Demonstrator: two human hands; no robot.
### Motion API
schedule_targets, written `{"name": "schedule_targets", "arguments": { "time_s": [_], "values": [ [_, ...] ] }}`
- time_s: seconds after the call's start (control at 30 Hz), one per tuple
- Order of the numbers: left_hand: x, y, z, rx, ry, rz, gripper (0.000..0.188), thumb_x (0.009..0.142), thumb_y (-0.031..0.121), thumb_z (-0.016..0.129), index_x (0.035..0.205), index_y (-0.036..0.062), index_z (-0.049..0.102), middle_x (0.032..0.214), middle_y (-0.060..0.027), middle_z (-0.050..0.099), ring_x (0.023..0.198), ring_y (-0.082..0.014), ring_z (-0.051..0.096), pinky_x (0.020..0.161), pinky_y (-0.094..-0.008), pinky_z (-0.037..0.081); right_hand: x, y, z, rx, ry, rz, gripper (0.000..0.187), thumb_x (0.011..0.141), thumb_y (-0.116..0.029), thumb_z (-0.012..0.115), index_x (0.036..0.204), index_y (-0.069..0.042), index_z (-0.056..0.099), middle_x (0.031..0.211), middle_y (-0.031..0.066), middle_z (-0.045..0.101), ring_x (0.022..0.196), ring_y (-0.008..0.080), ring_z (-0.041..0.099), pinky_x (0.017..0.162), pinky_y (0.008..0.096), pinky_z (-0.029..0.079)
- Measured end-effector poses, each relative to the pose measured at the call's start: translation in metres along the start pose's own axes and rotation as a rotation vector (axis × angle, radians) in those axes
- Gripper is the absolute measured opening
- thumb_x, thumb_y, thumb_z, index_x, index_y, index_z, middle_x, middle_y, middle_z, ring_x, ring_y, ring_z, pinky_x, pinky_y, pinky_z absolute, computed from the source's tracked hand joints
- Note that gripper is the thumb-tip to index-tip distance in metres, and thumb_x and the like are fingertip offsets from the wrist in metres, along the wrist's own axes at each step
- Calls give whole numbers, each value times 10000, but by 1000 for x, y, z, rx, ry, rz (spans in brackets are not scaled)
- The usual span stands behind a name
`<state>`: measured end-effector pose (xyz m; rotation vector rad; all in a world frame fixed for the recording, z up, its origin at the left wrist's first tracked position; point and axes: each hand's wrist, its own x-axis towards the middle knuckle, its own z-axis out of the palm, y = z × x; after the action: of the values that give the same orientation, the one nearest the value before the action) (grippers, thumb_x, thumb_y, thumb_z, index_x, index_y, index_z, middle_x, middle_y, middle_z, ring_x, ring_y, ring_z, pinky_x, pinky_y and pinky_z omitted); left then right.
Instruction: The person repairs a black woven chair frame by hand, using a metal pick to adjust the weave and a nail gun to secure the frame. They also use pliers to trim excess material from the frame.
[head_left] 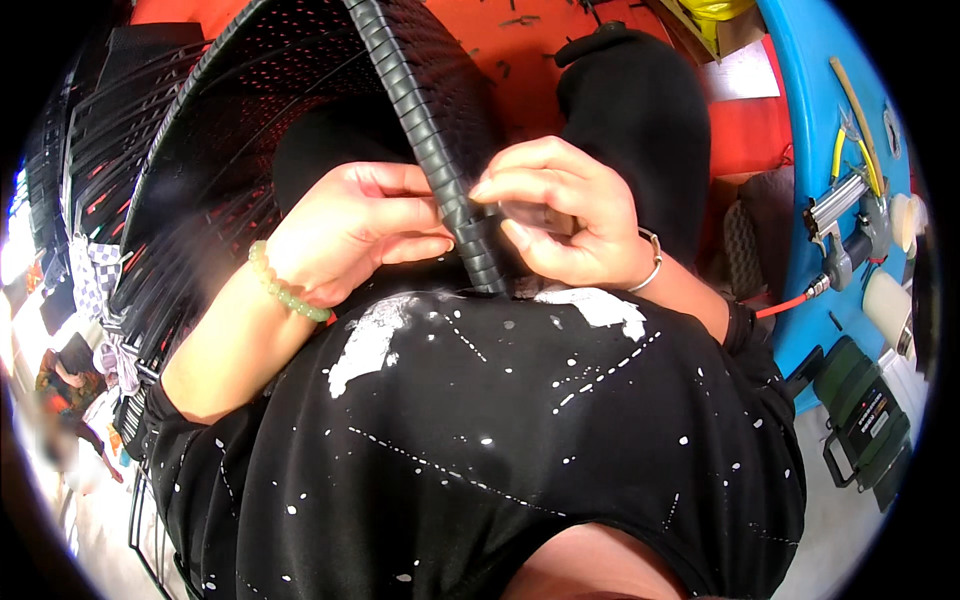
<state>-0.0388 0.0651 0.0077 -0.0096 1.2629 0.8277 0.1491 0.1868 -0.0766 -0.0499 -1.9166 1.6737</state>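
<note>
Left hand (350,218) and right hand (590,208) at the black rim (415,115), one on either side, fingertips touching it or very nearly so. Left fingers almost straight, thumb lower; right fingers curled, some space between them and the thumb. Cannot tell whether either hand is clamped on anything. Rim wound in flat strip, turn beside turn; runs from upper middle down between the hands to the shirt (480,420). Dark weave (240,125), full of small holes, spreads from it toward the left. Beads (288,292) on the left wrist, bangle (655,260) on the right. Red floor (530,85) beyond, dark scraps (503,70) on it. Blue table (805,90) at right: yellow-handled pliers (838,155), metal tool (838,208), red hose (785,306) reaching toward the right sleeve. Green case (860,400) near it, lower right. Checked cloth (95,272) far left.
</note>
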Motion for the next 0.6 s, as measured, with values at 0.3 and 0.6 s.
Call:
{"name": "schedule_targets", "arguments": {
  "time_s": [0.3,0.6],
  "values": [
    [-28,-10,2,37,107,82,228,877,-16,611,1101,-40,642,1021,-122,687,897,-182,683,794,-266,576,-6,-15,22,374,59,220,272,774,35,679,1042,-8,669,1053,19,591,720,19,522,577,170,397],
    [-30,-4,-1,35,67,4,223,862,-4,621,1076,-62,633,991,-119,684,900,-172,679,797,-243,564,-2,-11,25,346,60,123,265,729,-10,661,993,-19,649,959,18,583,689,39,512,560,204,396]
  ]
}}
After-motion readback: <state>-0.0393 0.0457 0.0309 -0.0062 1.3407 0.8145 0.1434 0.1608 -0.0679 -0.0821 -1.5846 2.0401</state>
